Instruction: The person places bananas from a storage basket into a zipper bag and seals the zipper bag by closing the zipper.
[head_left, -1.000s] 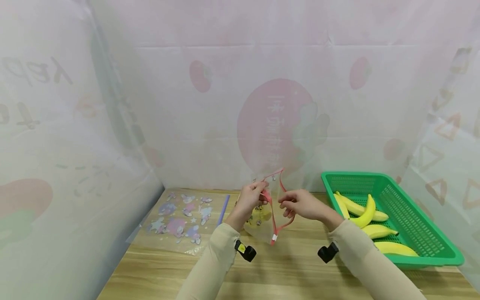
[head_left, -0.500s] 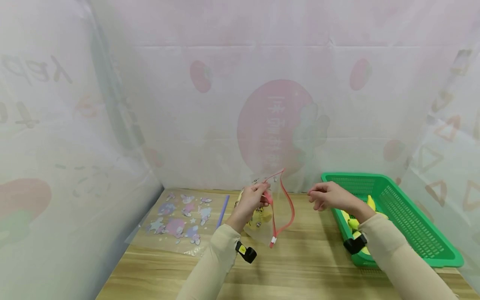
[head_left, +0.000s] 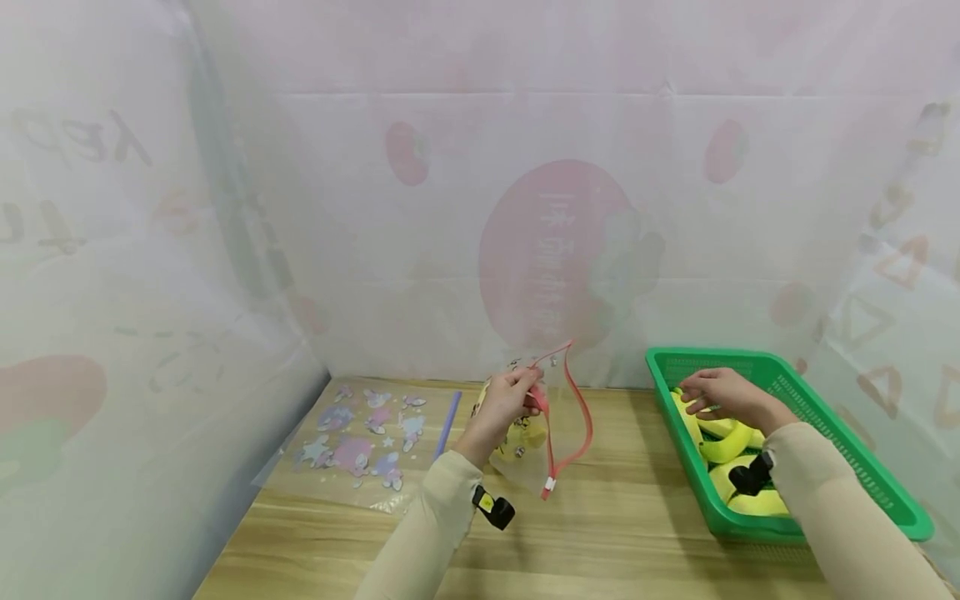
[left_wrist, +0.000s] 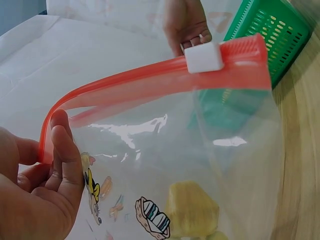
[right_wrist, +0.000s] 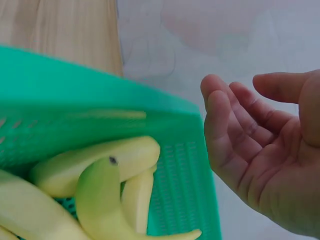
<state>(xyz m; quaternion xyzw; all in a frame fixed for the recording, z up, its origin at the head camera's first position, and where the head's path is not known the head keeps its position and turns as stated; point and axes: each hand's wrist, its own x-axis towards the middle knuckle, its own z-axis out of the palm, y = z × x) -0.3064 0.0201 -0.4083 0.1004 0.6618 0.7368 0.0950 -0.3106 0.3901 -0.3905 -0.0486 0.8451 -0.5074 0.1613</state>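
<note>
My left hand (head_left: 501, 412) pinches the red zip edge of a clear slider bag (left_wrist: 245, 165) between thumb and fingers. The bag's mouth gapes, and its white slider (left_wrist: 204, 58) sits near one end of the strip. Inside it, a blocky yellow thing (left_wrist: 191, 210) shows through the printed plastic; its kind is unclear. Over the green basket (head_left: 697, 487) hovers my right hand (head_left: 723, 393), its fingers loosely bent and holding nothing. Below it in the basket lie several bananas (right_wrist: 100, 195), apart from the fingers in the right wrist view.
A second clear bag (head_left: 352, 454), printed with purple cartoon figures and edged by a purple strip (head_left: 447, 421), lies flat at the left. Patterned white sheets (head_left: 375, 250) enclose the wooden table (head_left: 600, 550) at the back and sides.
My right hand has left the bag's mouth and moved right, to over the bananas in the basket. My left hand keeps its grip on the bag in nearly the same place.
</note>
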